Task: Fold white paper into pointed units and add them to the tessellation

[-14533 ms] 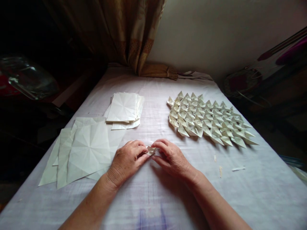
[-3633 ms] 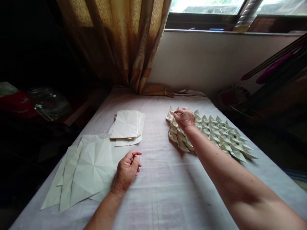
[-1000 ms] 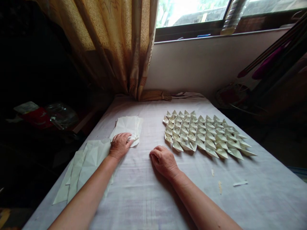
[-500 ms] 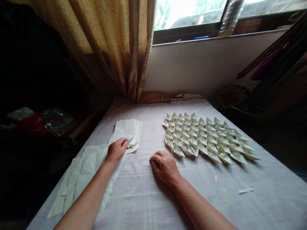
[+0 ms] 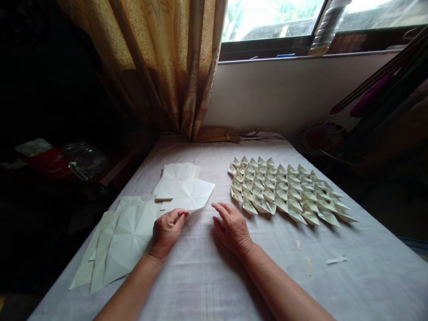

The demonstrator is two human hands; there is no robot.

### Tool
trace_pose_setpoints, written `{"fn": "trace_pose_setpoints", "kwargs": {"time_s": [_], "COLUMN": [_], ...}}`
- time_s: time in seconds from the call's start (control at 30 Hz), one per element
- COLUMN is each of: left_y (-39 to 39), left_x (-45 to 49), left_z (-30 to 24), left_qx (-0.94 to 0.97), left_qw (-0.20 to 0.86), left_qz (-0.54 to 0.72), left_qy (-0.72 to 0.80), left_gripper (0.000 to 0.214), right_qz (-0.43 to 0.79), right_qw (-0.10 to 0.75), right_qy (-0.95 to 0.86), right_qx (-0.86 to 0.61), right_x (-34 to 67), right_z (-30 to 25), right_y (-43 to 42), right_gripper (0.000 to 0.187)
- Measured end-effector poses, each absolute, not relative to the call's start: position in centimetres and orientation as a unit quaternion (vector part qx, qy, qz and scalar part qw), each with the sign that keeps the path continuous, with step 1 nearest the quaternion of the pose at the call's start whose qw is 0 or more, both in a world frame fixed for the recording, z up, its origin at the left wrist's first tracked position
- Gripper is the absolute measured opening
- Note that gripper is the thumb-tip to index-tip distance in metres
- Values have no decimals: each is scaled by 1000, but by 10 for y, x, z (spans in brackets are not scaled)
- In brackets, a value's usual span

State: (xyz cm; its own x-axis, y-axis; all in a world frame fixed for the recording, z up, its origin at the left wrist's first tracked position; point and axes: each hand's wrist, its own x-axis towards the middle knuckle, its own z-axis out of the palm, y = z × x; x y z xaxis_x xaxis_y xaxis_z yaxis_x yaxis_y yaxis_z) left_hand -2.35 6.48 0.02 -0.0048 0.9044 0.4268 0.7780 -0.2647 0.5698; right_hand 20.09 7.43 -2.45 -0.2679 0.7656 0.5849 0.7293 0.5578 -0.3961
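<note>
My left hand (image 5: pixel 167 230) pinches the near corner of a creased cream paper sheet (image 5: pixel 192 195) and holds it just above the white cloth. That sheet lies over the front of a small stack of similar sheets (image 5: pixel 174 176). My right hand (image 5: pixel 232 227) rests on the cloth just right of the sheet, fingers stretched toward it and holding nothing. A block of several small folded paper boats (image 5: pixel 284 189) lies in rows to the right, beyond my right hand.
Larger creased sheets (image 5: pixel 123 236) are spread at the left, by the table's edge (image 5: pixel 83 256). Paper scraps (image 5: pixel 335 260) lie at the right. A curtain (image 5: pixel 160 67) and a wall under a window stand behind. Dark clutter fills the left.
My left hand has pulled one sheet off the small stack toward me. My right hand has uncurled its fingers and pointed them toward the sheet.
</note>
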Motion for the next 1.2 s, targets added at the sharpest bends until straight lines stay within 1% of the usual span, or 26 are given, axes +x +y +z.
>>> {"fn": "trace_pose_setpoints", "kwargs": {"time_s": [0.1, 0.27, 0.33, 0.47, 0.53, 0.6, 0.73, 0.83, 0.93, 1.0, 1.13, 1.2], "left_y": [49, 32, 27, 17, 14, 15, 21, 26, 28, 27, 19, 15], "left_x": [-18, -17, -19, -19, -19, -22, -36, -46, -46, -40, -25, -18], "left_z": [1, 7, 7, 2, -1, -2, -1, 1, 2, 1, 5, 9], "left_qx": [730, 782, 808, 846, 860, 872, 892, 889, 897, 905, 914, 916], "left_qw": [123, 170, 160, 94, 64, 43, 42, 57, 80, 98, 115, 118], "left_qz": [380, 348, 327, 311, 314, 314, 247, 200, 169, 157, 174, 190], "left_qy": [555, 488, 462, 422, 396, 372, 375, 409, 401, 384, 348, 335], "left_gripper": [29, 26, 25, 22, 18, 17, 48, 58, 56, 52, 38, 30], "right_qz": [-31, -53, -39, -7, 12, 32, 87, 128, 153, 148, 131, 129], "right_qw": [383, 325, 298, 261, 259, 279, 321, 336, 329, 306, 237, 228], "right_qy": [-790, -818, -838, -867, -877, -879, -874, -873, -876, -884, -904, -908], "right_qx": [-477, -472, -455, -425, -405, -385, -353, -328, -317, -321, -331, -326], "right_x": [199, 202, 205, 205, 204, 204, 216, 229, 235, 236, 239, 244], "right_z": [-23, -21, -20, -22, -24, -26, -30, -31, -28, -24, -14, -11], "right_y": [70, 61, 56, 41, 35, 33, 38, 43, 44, 40, 27, 21], "right_gripper": [50, 59, 56, 44, 36, 29, 27, 29, 30, 32, 40, 36]}}
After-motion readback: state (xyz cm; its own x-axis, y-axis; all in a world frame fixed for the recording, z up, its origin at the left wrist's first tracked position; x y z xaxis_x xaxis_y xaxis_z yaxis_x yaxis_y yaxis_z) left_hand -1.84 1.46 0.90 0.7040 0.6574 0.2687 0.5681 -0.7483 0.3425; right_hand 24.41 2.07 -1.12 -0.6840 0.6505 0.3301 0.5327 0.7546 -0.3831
